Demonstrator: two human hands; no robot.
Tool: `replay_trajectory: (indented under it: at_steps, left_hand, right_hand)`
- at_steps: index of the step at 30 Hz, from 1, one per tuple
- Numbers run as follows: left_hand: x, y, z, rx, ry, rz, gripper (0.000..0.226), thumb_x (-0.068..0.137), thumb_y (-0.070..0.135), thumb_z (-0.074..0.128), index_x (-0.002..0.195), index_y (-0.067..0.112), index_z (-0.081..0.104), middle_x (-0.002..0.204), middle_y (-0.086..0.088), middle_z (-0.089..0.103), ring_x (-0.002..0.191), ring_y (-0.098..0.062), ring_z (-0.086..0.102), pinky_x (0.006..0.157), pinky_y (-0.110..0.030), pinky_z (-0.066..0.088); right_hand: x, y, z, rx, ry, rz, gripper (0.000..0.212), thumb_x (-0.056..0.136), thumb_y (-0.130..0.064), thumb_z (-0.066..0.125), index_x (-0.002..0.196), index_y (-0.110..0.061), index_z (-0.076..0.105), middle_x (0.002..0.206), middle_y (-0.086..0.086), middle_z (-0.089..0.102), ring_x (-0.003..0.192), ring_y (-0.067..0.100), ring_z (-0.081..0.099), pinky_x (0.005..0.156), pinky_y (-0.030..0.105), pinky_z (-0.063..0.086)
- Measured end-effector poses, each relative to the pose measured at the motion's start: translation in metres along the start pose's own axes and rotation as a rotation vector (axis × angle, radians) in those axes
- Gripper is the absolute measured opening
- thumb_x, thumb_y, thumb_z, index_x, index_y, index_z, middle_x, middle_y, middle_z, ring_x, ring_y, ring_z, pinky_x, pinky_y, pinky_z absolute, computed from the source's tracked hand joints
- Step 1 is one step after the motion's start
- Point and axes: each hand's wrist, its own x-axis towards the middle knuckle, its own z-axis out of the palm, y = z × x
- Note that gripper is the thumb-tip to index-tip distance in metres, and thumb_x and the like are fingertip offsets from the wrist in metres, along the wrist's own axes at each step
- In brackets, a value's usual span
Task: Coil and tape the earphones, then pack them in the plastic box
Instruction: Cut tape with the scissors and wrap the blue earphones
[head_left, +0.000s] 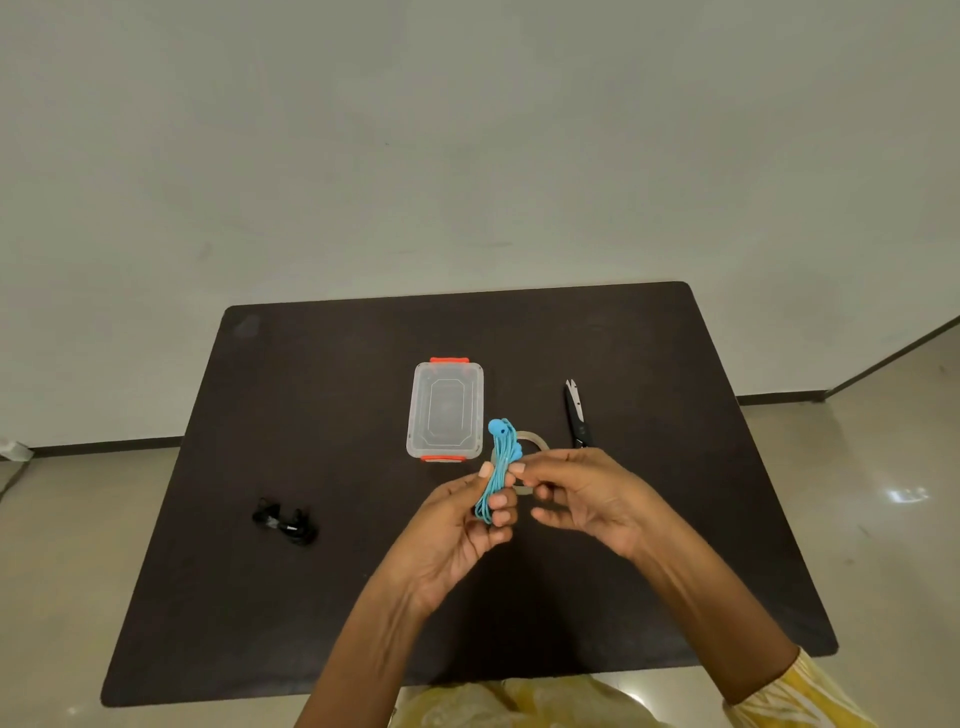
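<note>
blue earphones (500, 467), coiled into a long bundle, are held upright just in front of the plastic box (445, 410), above the dark table (311, 415). the left hand (462, 525) grips the bundle's lower half; the right hand (576, 499) pinches it near the buds. a tape roll (535, 441) lies right of the box, scissors (576, 413) further right, black earphones (284, 522) to its near left.

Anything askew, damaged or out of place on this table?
Nothing stands out. The plastic box, scissors and black earphones lie tidily; the left hand holds the coiled blue earphones.
</note>
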Motion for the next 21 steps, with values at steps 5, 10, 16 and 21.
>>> replay_trajectory:
  at_steps: [5, 10, 16, 21]
  left_hand:
    - [-0.003, 0.003, 0.0, 0.155, -0.077, -0.081, 0.03, 0.09, 0.034, 0.05, 0.084, 0.013, 0.071, 0.06, -0.001, 0.055, 0.055, -0.01, 0.056, 0.05, -0.021, 0.049]
    - [-0.004, 0.007, -0.002, 0.348, -0.08, -0.15, 0.041, 0.092, 0.045, 0.044, 0.089, 0.014, 0.07, 0.068, -0.005, 0.065, 0.068, -0.019, 0.068, 0.058, -0.024, 0.054]
    - [0.0, 0.005, -0.005, 0.491, 0.146, 0.019, 0.042, 0.086, 0.044, 0.05, 0.105, 0.011, 0.069, 0.092, -0.011, 0.075, 0.088, -0.024, 0.072, 0.067, -0.028, 0.059]
    - [-0.003, 0.009, -0.005, 0.505, 0.126, 0.064, 0.034, 0.079, 0.037, 0.06, 0.096, 0.01, 0.072, 0.085, -0.01, 0.074, 0.081, -0.021, 0.073, 0.064, -0.025, 0.057]
  right_hand:
    - [-0.002, 0.001, -0.01, -0.004, -0.186, 0.022, 0.029, 0.074, -0.018, 0.074, 0.102, -0.012, 0.073, 0.083, -0.002, 0.069, 0.072, 0.006, 0.057, 0.063, 0.021, 0.05]
    - [-0.001, 0.01, -0.009, 0.04, -0.186, -0.013, 0.026, 0.075, -0.021, 0.071, 0.098, -0.011, 0.073, 0.081, 0.002, 0.069, 0.076, 0.009, 0.061, 0.065, 0.021, 0.047]
    - [-0.001, 0.016, 0.004, -0.094, 0.118, -0.115, 0.008, 0.079, -0.024, 0.074, 0.084, -0.019, 0.076, 0.075, -0.006, 0.073, 0.068, 0.0, 0.061, 0.061, 0.017, 0.048]
    - [-0.004, 0.012, 0.002, -0.114, 0.102, -0.111, 0.007, 0.079, -0.023, 0.074, 0.085, -0.022, 0.076, 0.083, -0.006, 0.075, 0.081, 0.005, 0.064, 0.061, 0.02, 0.051]
